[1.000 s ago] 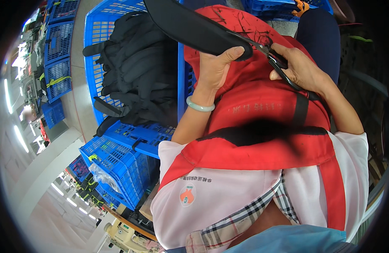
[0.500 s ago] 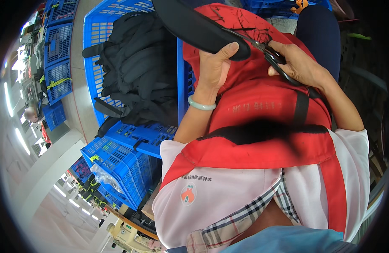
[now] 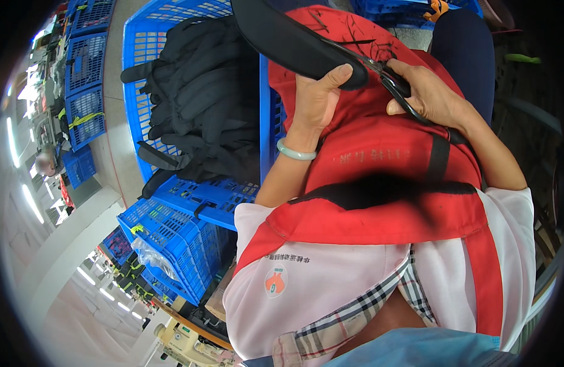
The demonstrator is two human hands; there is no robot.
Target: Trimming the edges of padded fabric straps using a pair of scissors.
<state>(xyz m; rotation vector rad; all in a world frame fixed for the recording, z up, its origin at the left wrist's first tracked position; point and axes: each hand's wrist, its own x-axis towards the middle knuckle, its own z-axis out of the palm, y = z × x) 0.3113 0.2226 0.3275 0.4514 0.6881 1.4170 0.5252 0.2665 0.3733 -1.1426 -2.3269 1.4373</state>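
Note:
My left hand (image 3: 318, 98) grips the near end of a long, curved black padded strip (image 3: 294, 44), thumb on top and fingers underneath. The strip runs up and away to the upper left over my lap. In my right hand (image 3: 432, 95) is a pair of black-handled scissors (image 3: 392, 82), its blades lying along the strip's right edge. The blade tips are hard to make out against the black material. Dark trimmings (image 3: 380, 46) are scattered on the red apron (image 3: 380, 128) across my lap, just beyond the scissors.
At my left stands a blue plastic crate (image 3: 130, 92) heaped with similar black strips (image 3: 202, 92). Below it is another blue crate (image 3: 171, 244) with a clear plastic bag. More blue crates (image 3: 86, 58) line the far left. A sewing machine (image 3: 178, 342) shows at the lower left.
Both hands stay close together over my lap. The black strip and my left hand have shifted slightly right, and the scissors look more closed along its edge.

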